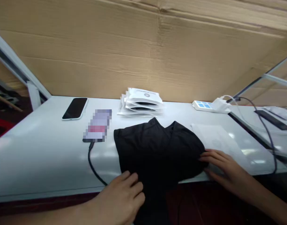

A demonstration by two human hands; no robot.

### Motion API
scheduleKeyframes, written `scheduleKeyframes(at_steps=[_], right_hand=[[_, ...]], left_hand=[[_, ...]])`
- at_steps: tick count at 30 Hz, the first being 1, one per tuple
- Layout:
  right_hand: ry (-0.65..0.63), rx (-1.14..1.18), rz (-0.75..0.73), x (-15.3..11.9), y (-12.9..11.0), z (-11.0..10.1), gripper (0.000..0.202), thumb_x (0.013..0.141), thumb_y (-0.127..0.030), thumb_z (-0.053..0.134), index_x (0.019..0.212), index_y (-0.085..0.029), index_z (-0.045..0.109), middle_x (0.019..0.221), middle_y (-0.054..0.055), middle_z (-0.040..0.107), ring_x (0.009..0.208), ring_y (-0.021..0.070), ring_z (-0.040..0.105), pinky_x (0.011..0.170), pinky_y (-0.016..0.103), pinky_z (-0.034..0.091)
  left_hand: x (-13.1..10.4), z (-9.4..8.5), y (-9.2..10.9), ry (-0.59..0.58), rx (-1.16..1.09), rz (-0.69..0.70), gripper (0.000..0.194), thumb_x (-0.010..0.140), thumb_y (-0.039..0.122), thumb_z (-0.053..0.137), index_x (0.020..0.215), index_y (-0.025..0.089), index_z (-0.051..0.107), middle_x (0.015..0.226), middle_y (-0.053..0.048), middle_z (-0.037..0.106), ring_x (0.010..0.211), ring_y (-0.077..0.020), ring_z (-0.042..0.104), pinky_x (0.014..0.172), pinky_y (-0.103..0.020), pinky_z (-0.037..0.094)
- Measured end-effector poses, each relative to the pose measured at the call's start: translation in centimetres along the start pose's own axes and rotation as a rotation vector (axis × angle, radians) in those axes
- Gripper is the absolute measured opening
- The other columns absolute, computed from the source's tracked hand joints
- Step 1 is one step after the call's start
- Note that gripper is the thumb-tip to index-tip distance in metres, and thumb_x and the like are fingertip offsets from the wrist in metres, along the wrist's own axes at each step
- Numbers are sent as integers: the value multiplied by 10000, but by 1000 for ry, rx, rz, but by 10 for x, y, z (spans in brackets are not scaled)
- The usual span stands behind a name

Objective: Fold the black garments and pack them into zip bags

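Note:
A black garment (pixel 157 150), with a V-shaped neckline at its far end, is spread on the white table and hangs over the front edge towards me. My left hand (pixel 128 197) rests at its left side, fingers curled onto the cloth near the table edge. At the right end, my right hand (pixel 218 164) has the garment's edge between fingers and thumb; the thumb is partly under the fabric. Beside that hand lies a clear plastic bag (pixel 218 137), flat on the tabletop.
Behind the garment stands a stack of white packets (pixel 143 101) against a cardboard wall (pixel 98 53). To the left lie a dark-screened phone (pixel 75 108) and a blurred-out phone (pixel 97 125) with a black cable (pixel 93 167). A power strip (pixel 203 105) with a plugged-in charger sits at back right.

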State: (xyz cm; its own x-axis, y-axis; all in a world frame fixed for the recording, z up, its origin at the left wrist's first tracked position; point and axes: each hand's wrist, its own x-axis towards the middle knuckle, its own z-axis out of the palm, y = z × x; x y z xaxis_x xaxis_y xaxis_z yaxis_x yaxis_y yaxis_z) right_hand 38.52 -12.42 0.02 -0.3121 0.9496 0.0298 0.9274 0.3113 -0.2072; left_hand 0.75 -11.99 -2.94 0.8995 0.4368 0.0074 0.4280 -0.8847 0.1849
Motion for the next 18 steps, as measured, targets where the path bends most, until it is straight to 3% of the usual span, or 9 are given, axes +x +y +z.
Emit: scheduleKeyframes(at_steps=[3,6,8,10,12,14,16,18], right_hand=[[20,-5,7,-1,-1,0,334,872,-501,537,1024,-273,730,1119,95,716,1095,319,644,920,503,536],[57,-6,25,4,-4,-1,387,911,-539,466,985,-268,732,1075,86,729,1057,315,660,912,504,533],[86,-20,27,11,-9,0,410,921,-553,443,967,-257,724,1040,86,732,1019,313,668,893,510,531],[101,-30,13,20,-16,2,416,930,-550,432,976,-247,713,1019,85,732,980,301,675,860,494,537],[99,-30,-3,28,-25,5,406,942,-529,423,1007,-243,704,1023,83,731,955,282,680,835,461,546],[101,-27,-9,35,-33,10,399,948,-512,421,1029,-240,702,1035,86,729,942,267,686,821,432,556],[110,-37,-3,41,-37,16,404,947,-503,424,1053,-230,702,1063,98,724,961,271,685,839,436,557],[129,-53,11,48,-37,21,423,944,-501,427,1077,-207,700,1105,116,715,1003,291,674,879,469,545]], left_hand=[[-4,-12,3,-17,-5,-14,98,843,256,622,769,206,580,791,1,640,756,-186,552,711,-336,423],[2,-34,-2,-66,-155,-2,111,845,239,621,755,210,562,783,26,633,733,-153,552,687,-296,416],[14,-48,-16,-40,-228,11,87,875,237,577,791,215,571,810,23,635,762,-144,567,696,-277,427],[27,-55,-40,45,-195,-7,105,928,239,502,911,212,602,942,-6,658,894,-158,592,811,-286,446],[36,-56,-70,99,-57,-4,232,967,256,448,1137,200,595,1223,-72,618,1134,-213,552,972,-348,419],[37,-52,-94,85,86,-63,344,973,314,451,1277,185,548,1361,-124,544,1225,-272,516,1010,-412,418],[31,-47,-107,69,158,-124,403,970,360,459,1324,181,532,1399,-141,520,1256,-300,505,1020,-439,425],[21,-43,-106,61,186,-177,427,962,388,470,1329,181,538,1401,-144,524,1262,-317,503,1011,-450,438]])
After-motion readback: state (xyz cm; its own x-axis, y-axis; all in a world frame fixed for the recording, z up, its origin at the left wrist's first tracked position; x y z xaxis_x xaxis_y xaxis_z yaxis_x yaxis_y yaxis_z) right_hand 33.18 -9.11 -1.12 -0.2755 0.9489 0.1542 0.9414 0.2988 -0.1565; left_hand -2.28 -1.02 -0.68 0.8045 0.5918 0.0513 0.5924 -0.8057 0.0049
